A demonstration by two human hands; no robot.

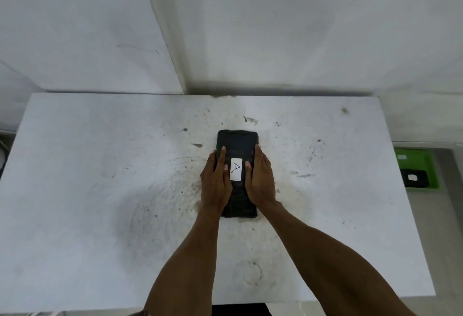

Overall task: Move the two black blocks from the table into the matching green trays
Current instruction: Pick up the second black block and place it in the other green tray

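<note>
Gripping a black block [237, 145] from both long sides, a person's left hand [216, 180] and right hand [260, 177] curl their fingers onto its top at the centre of a scuffed white table [100, 165]. Its long axis runs twelve to six o'clock, white label [236, 169] marked "A" upright. At three o'clock, off the table, a green tray [423, 162] holds another black block [414, 178].
</note>
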